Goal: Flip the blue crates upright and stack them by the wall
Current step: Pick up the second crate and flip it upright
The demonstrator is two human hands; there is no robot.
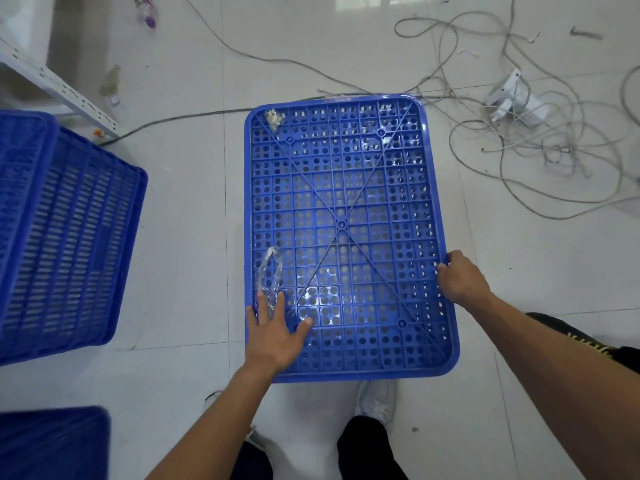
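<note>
A blue perforated crate (349, 216) lies upside down on the white tiled floor, its ribbed bottom facing up. My left hand (275, 332) rests flat with spread fingers on the crate's near left corner, next to a scrap of clear plastic (269, 275). My right hand (462, 277) curls over the crate's right edge, gripping it. A second blue crate (65, 237) sits upside down at the left, its slotted side showing. The corner of a third blue crate (52, 445) appears at the bottom left.
A tangle of grey cables (540, 140) and a white power strip (512, 98) lie on the floor beyond and to the right of the crate. A white perforated shelf post (59, 84) slants at upper left. My shoes (377, 400) stand just below the crate.
</note>
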